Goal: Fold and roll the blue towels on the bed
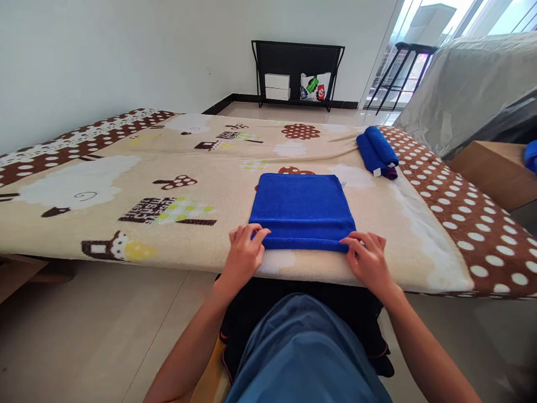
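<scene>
Blue towel (300, 197), long side crosswise, is pinched at its near corners by left hand (244, 253) and right hand (368, 256), mostly laid out beyond both.

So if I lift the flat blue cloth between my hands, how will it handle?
Likely floppy: the blue cloth has soft ridges running across it near your left hand and right hand. Probably light for its size, since it lies low and flat on the blanket. It may grip rather than slide, as both surfaces look fuzzy.
</scene>
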The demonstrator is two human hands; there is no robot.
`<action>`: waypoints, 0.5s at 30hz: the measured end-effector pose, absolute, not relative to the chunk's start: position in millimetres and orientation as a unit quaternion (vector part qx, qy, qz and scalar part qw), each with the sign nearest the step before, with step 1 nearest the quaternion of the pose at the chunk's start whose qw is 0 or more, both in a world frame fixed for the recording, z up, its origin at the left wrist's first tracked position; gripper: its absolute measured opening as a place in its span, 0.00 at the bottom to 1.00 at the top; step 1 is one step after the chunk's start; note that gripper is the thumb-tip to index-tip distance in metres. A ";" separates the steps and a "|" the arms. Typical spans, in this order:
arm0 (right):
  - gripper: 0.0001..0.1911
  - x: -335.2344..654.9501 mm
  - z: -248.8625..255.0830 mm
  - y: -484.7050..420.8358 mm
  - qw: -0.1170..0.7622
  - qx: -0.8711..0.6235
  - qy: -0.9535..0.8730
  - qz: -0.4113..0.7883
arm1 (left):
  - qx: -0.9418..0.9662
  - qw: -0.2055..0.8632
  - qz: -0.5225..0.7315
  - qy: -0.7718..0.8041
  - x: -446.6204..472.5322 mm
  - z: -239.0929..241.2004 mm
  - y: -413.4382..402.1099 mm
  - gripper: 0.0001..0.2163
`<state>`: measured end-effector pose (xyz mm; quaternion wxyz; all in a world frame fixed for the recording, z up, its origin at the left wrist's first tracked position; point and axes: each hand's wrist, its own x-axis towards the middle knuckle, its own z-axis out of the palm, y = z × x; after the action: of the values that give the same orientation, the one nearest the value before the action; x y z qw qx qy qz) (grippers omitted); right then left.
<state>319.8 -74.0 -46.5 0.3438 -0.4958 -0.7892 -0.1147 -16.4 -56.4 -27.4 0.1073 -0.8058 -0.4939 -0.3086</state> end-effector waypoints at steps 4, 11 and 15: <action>0.17 274.9 -52.5 -78.1 0.354 -0.430 -0.826 -0.087 | -0.870 0.123 -0.315 -0.359 22.5 -35.5 -62.1 0.14; 0.26 274.3 -58.5 -77.4 0.347 -0.401 -0.846 -0.056 | -0.886 0.091 -0.324 -0.319 29.2 -51.6 -60.1 0.19; 0.27 313.4 -66.9 -84.4 0.345 -0.445 -0.824 -0.063 | -0.869 0.100 -0.321 -0.363 -9.2 -53.2 -60.4 0.20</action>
<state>313.4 -84.4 -66.9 0.3454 -0.4452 -0.8237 -0.0628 -9.2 -60.4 -53.2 0.0999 -0.8690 -0.3632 -0.3209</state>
